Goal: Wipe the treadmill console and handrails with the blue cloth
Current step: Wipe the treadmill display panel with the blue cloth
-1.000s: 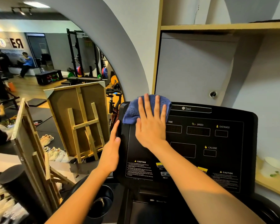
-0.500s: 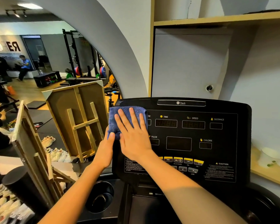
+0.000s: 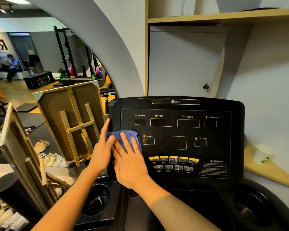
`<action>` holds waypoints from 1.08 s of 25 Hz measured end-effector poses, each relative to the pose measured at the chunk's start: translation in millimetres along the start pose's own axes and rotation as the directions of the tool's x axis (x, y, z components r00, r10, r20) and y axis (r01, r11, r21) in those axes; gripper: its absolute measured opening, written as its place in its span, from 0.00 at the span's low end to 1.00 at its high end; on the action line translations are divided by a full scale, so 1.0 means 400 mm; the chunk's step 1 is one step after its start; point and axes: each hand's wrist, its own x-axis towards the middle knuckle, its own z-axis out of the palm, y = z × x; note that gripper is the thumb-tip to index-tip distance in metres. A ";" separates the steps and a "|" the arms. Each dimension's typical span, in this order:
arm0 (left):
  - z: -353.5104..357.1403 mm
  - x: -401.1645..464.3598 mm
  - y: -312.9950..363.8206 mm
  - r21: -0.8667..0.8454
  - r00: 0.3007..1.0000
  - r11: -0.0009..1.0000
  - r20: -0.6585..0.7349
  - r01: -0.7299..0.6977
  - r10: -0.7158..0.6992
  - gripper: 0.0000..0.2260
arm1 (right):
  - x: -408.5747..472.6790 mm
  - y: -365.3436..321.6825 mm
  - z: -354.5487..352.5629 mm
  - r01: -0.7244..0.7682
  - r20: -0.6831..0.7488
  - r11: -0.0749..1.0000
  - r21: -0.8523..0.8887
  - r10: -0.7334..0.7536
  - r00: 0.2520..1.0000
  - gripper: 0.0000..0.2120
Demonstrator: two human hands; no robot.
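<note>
The black treadmill console (image 3: pixel 223 105) stands upright in front of me, with dark displays and a row of yellow buttons. My right hand (image 3: pixel 130 165) lies flat on the blue cloth (image 3: pixel 123 137) and presses it against the console's left side, beside the PULSE display. My left hand (image 3: pixel 102 152) grips the console's left edge, its fingers touching the cloth's left corner. The handrails are not in view.
Cup holders (image 3: pixel 97 202) (image 3: pixel 250 209) sit low on both sides of the console. Wooden easels (image 3: pixel 77 120) and a black foam roller (image 3: pixel 13 195) crowd the left. A wooden shelf (image 3: pixel 270 170) with a white cup (image 3: pixel 262 154) is on the right. A cabinet and wall stand behind.
My right hand slid the cloth from the console's top left corner down its left side to the middle. My left hand stayed on the left edge.
</note>
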 end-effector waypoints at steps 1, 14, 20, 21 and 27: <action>0.000 0.000 -0.005 0.034 1.000 0.999 -0.004 -0.021 0.021 0.25 | -0.013 -0.001 0.006 0.014 0.011 1.000 0.003 -0.014 1.000 0.32; 0.042 -0.027 -0.003 0.140 0.995 0.985 -0.021 -0.096 0.100 0.30 | -0.223 0.074 0.062 0.152 0.090 0.988 0.033 -0.154 0.984 0.29; 0.053 -0.054 -0.020 0.172 0.997 0.983 -0.026 -0.070 0.076 0.32 | -0.288 0.118 0.069 0.103 0.118 0.992 0.066 -0.110 0.987 0.31; 0.052 -0.061 -0.022 0.165 0.997 0.984 -0.017 -0.070 0.073 0.32 | -0.300 0.126 0.068 0.091 0.122 0.994 0.061 -0.098 0.988 0.31; 0.048 -0.087 -0.028 0.156 0.998 0.986 0.009 -0.065 0.064 0.32 | -0.378 0.192 0.060 0.013 0.161 0.999 0.034 -0.018 0.987 0.32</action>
